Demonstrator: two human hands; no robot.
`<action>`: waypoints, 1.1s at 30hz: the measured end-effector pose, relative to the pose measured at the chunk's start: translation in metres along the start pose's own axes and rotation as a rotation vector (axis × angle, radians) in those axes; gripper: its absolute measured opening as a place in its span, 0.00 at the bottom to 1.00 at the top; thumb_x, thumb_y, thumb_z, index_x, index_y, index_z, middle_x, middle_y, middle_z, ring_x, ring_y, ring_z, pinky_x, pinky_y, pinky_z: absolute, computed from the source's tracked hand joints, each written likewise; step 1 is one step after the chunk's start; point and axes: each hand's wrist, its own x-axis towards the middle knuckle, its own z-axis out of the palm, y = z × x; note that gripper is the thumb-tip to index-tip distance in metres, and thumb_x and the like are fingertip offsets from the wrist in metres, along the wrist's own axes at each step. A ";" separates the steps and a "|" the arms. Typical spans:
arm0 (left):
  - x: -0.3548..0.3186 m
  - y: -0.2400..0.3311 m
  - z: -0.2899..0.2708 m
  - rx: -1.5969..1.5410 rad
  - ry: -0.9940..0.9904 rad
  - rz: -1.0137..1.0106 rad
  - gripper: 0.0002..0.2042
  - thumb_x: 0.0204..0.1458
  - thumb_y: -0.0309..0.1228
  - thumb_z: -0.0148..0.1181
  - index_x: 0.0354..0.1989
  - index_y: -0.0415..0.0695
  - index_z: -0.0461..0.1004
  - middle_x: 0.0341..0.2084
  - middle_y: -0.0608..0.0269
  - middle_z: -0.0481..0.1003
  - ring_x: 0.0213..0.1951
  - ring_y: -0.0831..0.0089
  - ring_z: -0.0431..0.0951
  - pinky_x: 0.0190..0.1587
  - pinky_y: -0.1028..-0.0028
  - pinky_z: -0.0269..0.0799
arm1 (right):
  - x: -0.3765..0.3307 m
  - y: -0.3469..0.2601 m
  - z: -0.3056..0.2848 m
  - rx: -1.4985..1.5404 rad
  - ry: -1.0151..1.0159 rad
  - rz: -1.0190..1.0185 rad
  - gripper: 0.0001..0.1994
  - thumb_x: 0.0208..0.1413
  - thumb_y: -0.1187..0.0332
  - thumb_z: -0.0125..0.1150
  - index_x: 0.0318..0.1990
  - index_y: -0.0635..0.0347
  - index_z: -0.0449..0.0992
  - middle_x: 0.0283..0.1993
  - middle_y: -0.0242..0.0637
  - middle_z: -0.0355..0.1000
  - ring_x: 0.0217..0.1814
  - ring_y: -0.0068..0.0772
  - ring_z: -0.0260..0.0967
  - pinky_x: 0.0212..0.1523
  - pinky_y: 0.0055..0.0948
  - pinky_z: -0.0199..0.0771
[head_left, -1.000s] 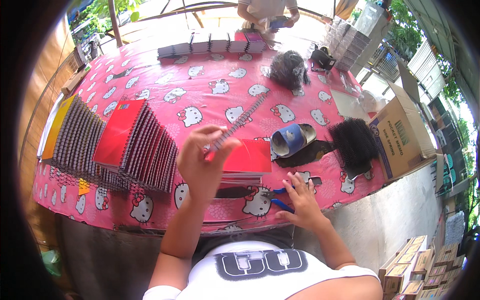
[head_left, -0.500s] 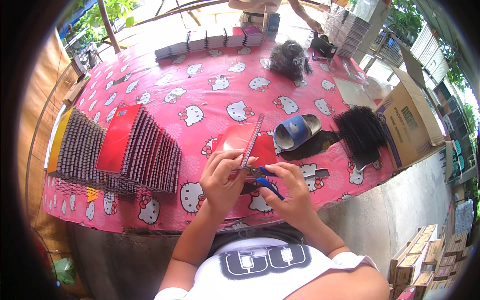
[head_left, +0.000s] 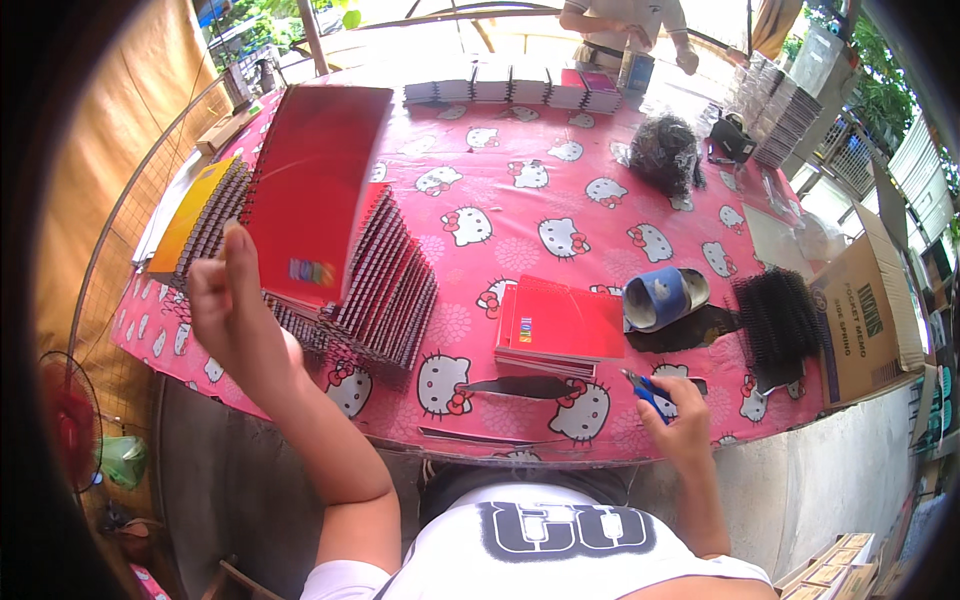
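Note:
My left hand (head_left: pixel 240 315) is raised at the left, its thumb and fingers gripping a red spiral notebook (head_left: pixel 315 190) by the coil edge. The notebook is held up over a tall stack of red spiral notebooks (head_left: pixel 395 280), hiding part of it. Near the table's front edge, my right hand (head_left: pixel 685 425) holds small blue-handled pliers (head_left: pixel 654 396), jaws pointing up and left. Left of the pliers is a low pile of red-covered notebooks (head_left: pixel 570 320), no coil visible on them. Whether the held notebook touches the stack I cannot tell.
A yellow-covered notebook stack (head_left: pixel 195 215) stands far left. Right of the pile are a blue slipper (head_left: pixel 655 300), black spiral coils (head_left: pixel 775 325) and an open carton (head_left: pixel 868 310). A black bundle (head_left: pixel 665 155) and a notebook row (head_left: pixel 510 85) lie farther back. A person (head_left: pixel 625 25) stands beyond the table.
My left hand has carried the notebook from the middle to the left, above the red stack. My right hand, still with the pliers, has parted from it. The view has shifted left.

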 end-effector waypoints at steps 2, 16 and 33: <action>0.015 -0.025 -0.015 0.210 -0.077 -0.077 0.19 0.55 0.31 0.63 0.19 0.46 0.57 0.35 0.49 0.79 0.39 0.78 0.76 0.39 0.80 0.69 | -0.008 0.007 0.009 -0.273 -0.010 -0.094 0.23 0.45 0.63 0.70 0.47 0.64 0.73 0.49 0.48 0.70 0.49 0.49 0.69 0.51 0.40 0.69; 0.015 -0.042 -0.018 0.155 -0.169 -0.099 0.14 0.56 0.20 0.55 0.51 0.32 0.72 0.47 0.51 0.76 0.49 0.72 0.76 0.53 0.78 0.70 | 0.102 0.147 -0.063 -0.641 0.357 0.367 0.16 0.46 0.62 0.69 0.37 0.64 0.75 0.43 0.46 0.69 0.51 0.49 0.67 0.49 0.43 0.69; -0.142 -0.061 0.184 0.164 -1.471 -0.060 0.07 0.47 0.25 0.64 0.35 0.40 0.80 0.32 0.52 0.78 0.38 0.59 0.79 0.41 0.67 0.74 | 0.101 0.087 -0.057 -0.192 0.379 -0.093 0.07 0.49 0.73 0.65 0.37 0.60 0.79 0.33 0.40 0.73 0.35 0.41 0.73 0.36 0.36 0.73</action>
